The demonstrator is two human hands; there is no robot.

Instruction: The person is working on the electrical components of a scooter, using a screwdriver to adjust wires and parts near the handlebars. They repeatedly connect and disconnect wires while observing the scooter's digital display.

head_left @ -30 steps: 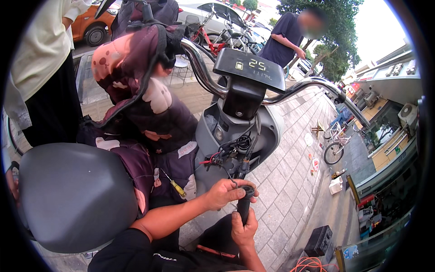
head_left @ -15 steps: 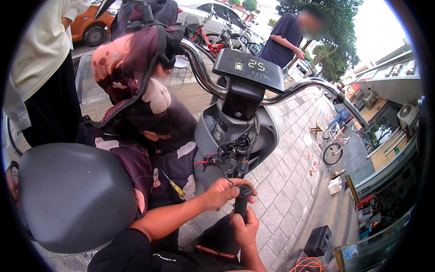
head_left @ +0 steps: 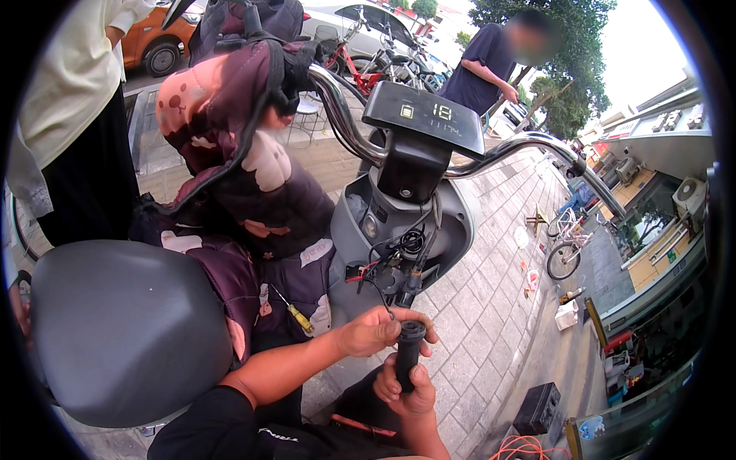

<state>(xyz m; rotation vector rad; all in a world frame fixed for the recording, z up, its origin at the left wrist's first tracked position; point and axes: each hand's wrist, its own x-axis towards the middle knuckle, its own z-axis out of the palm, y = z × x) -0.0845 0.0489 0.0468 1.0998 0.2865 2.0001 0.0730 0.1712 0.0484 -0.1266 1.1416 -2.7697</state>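
My left hand [head_left: 372, 334] is closed around the top of a black cylindrical grip [head_left: 409, 348], with a thin dark cable running by its thumb. Lower on the same grip, my right hand [head_left: 414, 395] has its fingers wrapped round it. The grip is upright in front of a grey scooter's open front compartment [head_left: 458, 222], which holds loose wires [head_left: 410, 244] and a small red-and-black connector [head_left: 354, 274]. Above that, a lit display [head_left: 422, 123] sits between chrome handlebars [head_left: 491, 157]. A yellow-handled screwdriver [head_left: 300, 318] lies on the patterned purple quilted cover [head_left: 268, 184], left of my hands.
A grey seat [head_left: 130, 330] is at my left. A person in white [head_left: 65, 92] stands behind it; another in dark clothing [head_left: 471, 84] stands beyond the handlebars. On the right are a black box [head_left: 537, 409], orange cable [head_left: 521, 448], a bicycle [head_left: 563, 257] and a shopfront [head_left: 667, 253].
My right hand and the grip have shifted slightly down and left, and the right fingers now show more. The wires by the red connector have moved a little. The display's lit digits have changed.
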